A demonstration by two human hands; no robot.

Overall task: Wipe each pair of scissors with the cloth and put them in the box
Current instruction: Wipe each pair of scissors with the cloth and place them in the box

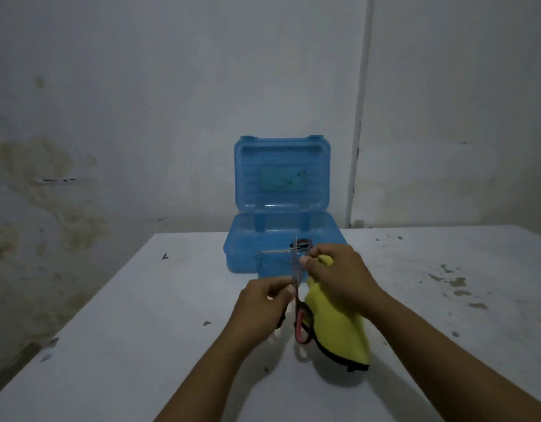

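Note:
My left hand (pixel 260 309) grips a pair of scissors (pixel 300 324) with black and red handles, blades pointing up and away from me. My right hand (pixel 339 275) holds a yellow cloth (pixel 336 327) with a dark edge; its thumb and fingers pinch the upper part of the blades. The cloth hangs down to the right of the scissor handles. Behind both hands stands an open blue plastic box (pixel 242 254), lid raised. Another pair of scissors (pixel 295 246) lies inside it, partly hidden by the blades in front.
The white table (pixel 126 330) has dark specks and scuffed patches, mostly on the right side. A stained wall rises close behind the box. A pale pipe (pixel 359 117) runs down the wall to the right of the box.

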